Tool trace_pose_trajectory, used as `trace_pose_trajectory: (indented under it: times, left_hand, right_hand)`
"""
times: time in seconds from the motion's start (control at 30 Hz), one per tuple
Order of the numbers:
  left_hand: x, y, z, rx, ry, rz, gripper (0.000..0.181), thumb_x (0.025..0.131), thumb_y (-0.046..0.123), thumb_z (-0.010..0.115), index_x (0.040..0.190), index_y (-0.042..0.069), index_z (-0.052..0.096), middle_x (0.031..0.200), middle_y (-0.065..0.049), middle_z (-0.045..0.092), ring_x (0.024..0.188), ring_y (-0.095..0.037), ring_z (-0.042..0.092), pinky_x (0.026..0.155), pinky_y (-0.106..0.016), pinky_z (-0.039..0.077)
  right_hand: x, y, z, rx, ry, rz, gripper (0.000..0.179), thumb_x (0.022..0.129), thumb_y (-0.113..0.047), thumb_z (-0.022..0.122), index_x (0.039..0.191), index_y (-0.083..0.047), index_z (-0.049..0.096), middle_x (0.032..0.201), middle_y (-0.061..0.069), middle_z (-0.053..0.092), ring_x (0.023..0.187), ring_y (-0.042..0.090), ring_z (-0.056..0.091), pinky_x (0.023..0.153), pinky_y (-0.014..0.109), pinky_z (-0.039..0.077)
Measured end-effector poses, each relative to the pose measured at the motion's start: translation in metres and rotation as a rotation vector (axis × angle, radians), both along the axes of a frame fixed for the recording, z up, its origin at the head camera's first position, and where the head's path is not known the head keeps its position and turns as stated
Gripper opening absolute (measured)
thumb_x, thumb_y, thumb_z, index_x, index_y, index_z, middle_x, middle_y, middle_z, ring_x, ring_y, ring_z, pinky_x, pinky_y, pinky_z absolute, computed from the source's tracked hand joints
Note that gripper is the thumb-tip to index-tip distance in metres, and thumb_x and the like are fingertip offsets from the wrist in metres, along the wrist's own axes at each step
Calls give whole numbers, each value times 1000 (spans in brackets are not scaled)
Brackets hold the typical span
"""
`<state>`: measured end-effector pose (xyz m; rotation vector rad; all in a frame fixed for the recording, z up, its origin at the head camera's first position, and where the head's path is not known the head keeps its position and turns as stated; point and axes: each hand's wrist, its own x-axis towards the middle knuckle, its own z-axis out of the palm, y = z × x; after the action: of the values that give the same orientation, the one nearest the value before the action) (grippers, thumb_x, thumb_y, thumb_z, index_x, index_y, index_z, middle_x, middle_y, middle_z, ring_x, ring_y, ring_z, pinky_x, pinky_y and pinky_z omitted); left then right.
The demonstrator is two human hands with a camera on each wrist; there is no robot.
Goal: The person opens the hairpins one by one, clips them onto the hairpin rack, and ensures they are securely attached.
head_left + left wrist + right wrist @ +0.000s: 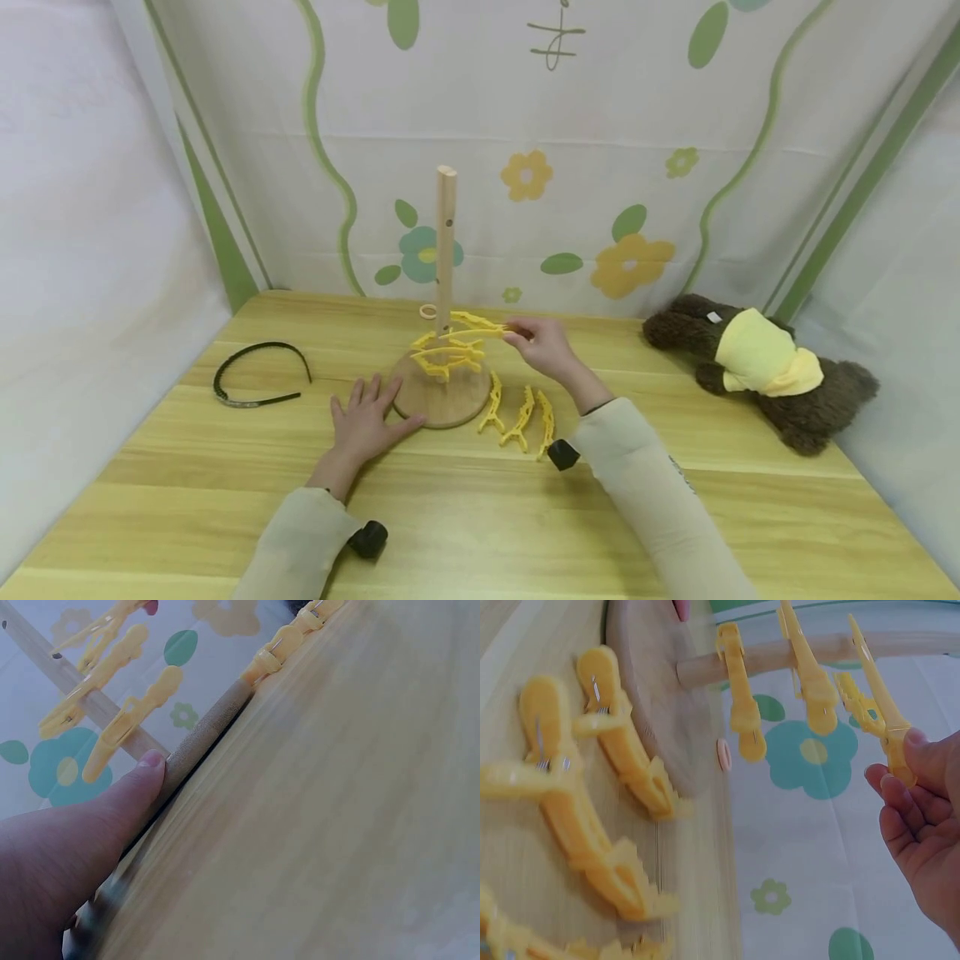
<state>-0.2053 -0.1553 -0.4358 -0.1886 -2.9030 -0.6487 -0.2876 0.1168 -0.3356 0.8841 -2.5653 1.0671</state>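
Observation:
A wooden post [446, 250] stands upright on a round wooden base [468, 407]. My left hand [366, 425] lies flat with fingers spread at the base's left edge; its thumb [146, 776] rests on the rim in the left wrist view. With thumb and fingers, my right hand [547, 345] pinches the handle end of a yellow alligator hair clip [881, 694]. That clip's jaws are spread and reach to the post. Below it, two similar yellow clips [742, 705] are clamped on the post at different heights, sticking out sideways.
Several loose yellow clips [519, 421] lie on the table right of the base. A black headband [258, 403] is at the left, and a brown plush toy [817, 400] in a yellow shirt at the right. Behind the post lies a small ring [428, 312], before a patterned curtain [585, 108].

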Motion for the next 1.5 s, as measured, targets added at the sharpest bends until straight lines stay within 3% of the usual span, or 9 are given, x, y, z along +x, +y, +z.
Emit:
trace_pose_trajectory:
  times: [0.33,1.0,1.37,1.5]
  left_hand:
    - [1,-1,-1,-5,-8,2,83,72,69,42,135,16,32,137,-21,22,124,-41,8,86,-65,-4]
    - [-1,-1,-2,-9,-10,3,83,71,70,41,135,18,31,137,-20,21,124,-40,8,86,-64,-5]
    - [-2,-1,-4,-10,-4,5,84,71,71,41,135,18,32,137,-20,22,124,-41,8,86,-64,-5]
    - [-3,-1,-4,-10,-9,7,84,71,71,40,135,18,31,137,-20,22,124,-40,8,87,-64,-6]
  right_hand:
    - [-7,-25,8,40,-98,43,31,86,-17,54,111,1,57,102,12,60,84,19,56,71,32,45]
    - [-8,-36,11,17,-74,69,26,84,-13,57,105,2,61,99,13,61,74,16,57,63,27,46]
    - [-4,-38,12,26,-154,74,31,85,-14,56,112,0,57,102,11,59,78,17,55,66,29,45]
    - [-3,-37,11,21,-147,86,31,85,-13,55,112,2,56,99,11,60,77,17,55,66,28,44]
